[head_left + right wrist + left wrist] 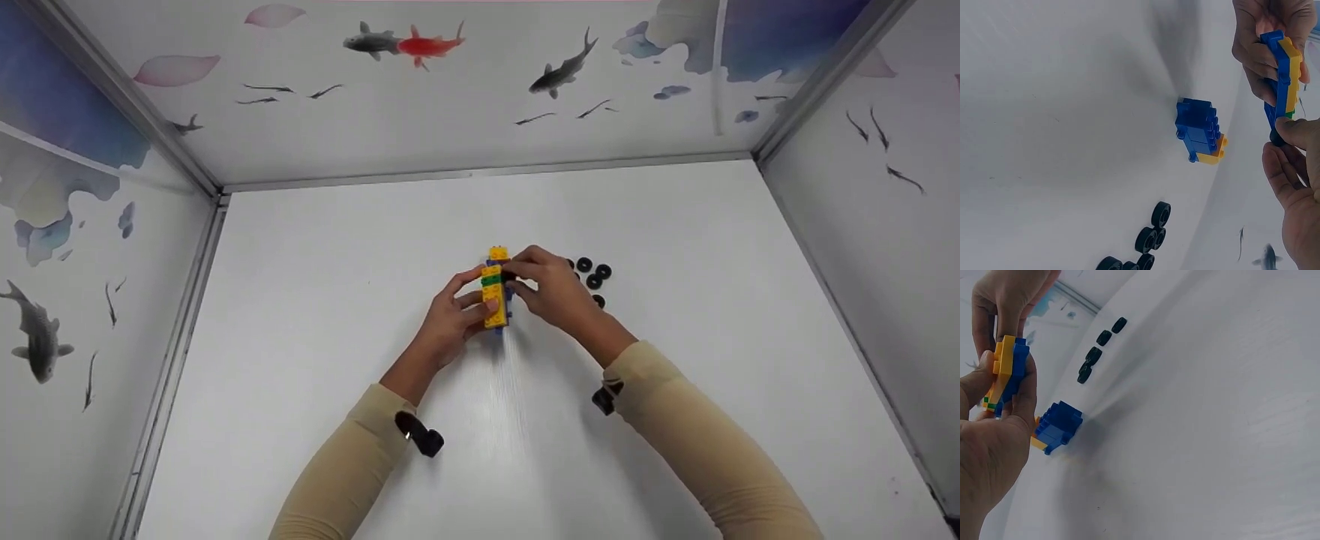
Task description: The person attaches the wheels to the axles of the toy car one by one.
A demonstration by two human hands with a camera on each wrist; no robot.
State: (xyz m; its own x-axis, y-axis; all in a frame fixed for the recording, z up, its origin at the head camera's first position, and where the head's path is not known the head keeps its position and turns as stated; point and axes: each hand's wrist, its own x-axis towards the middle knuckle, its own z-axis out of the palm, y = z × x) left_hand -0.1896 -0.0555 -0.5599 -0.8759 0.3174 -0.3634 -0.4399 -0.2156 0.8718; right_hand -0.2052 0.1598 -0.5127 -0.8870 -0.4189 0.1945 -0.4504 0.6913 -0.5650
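Note:
My left hand (pixel 448 321) grips a toy-brick assembly (pixel 493 311), yellow and green on one side and blue on the other, raised above the table. In the left wrist view its thumb presses the yellow bricks (pixel 1003 365), while fingers wrap the blue side. My right hand (pixel 562 294) pinches a small black wheel (pixel 1276 138) between thumb and fingers, against the end of the blue part. Just beyond the hands, a second blue and yellow brick assembly (pixel 1196 126) stands on the table. In the head view the held bricks partly hide it.
Several loose black wheels (pixel 584 264) lie on the white table (pixel 315 300) to the right, some partly behind my right hand. White panels (pixel 480 135) printed with fish enclose the table at the back and both sides. A black wrist camera (pixel 420 433) is strapped on each sleeve.

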